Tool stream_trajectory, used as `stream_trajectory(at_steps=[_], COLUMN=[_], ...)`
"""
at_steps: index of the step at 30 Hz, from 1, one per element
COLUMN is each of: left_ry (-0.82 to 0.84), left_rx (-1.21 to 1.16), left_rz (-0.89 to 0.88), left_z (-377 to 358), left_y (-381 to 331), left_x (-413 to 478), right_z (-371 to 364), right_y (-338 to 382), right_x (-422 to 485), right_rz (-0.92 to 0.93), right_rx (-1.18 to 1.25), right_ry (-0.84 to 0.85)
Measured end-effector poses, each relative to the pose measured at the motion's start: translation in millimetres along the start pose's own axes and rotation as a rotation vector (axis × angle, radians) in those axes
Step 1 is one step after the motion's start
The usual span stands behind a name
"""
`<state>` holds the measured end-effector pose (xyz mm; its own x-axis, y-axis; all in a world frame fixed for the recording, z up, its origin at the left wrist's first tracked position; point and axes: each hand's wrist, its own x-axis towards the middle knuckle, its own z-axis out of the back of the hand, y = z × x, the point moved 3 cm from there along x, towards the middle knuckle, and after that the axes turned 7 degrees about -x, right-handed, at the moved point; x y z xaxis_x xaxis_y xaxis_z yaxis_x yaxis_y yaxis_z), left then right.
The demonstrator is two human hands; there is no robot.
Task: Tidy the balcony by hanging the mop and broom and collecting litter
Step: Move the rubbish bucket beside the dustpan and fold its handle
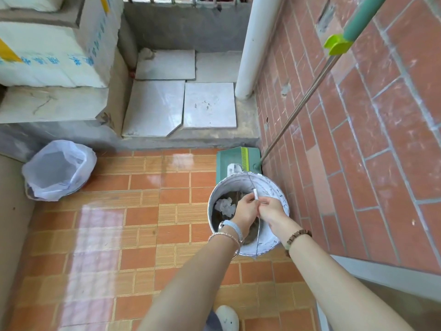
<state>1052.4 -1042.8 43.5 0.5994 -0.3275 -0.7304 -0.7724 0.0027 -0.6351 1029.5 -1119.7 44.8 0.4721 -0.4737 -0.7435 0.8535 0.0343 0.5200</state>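
Both hands, left point(245, 211) and right point(270, 209), pinch the round bucket's point(274, 242) thin wire handle point(257, 232) (crumpled paper point(225, 206) inside).

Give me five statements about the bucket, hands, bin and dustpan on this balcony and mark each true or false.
1. Both hands, left hand and right hand, grip the wire handle of the bucket. True.
2. The bucket is empty. False: crumpled paper lies inside.
3. The lined bin stands left of the bucket. True.
4. The green dustpan lies in the bin. False: it stands by the brick wall, behind the bucket.
5. The right wrist wears a watch. False: a bead bracelet.
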Motion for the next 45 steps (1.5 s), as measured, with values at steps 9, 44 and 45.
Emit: stream_trajectory(at_steps=[9,44,45], left_ry=[0.02,0.278,0.291], left_rx=[0.048,0.175,0.183], left_rz=[-0.018,0.195,0.2], left_z=[-13,-81,-86], left_y=[18,94,99], left_x=[27,65,66], right_z=[7,44,46], right_y=[-15,-88,-96], right_x=[17,41,42], right_rz=[-0.007,-0.04,-0.044], right_rx=[0.046,0.047,0.07], right_ry=[-0.058,-0.217,-0.224])
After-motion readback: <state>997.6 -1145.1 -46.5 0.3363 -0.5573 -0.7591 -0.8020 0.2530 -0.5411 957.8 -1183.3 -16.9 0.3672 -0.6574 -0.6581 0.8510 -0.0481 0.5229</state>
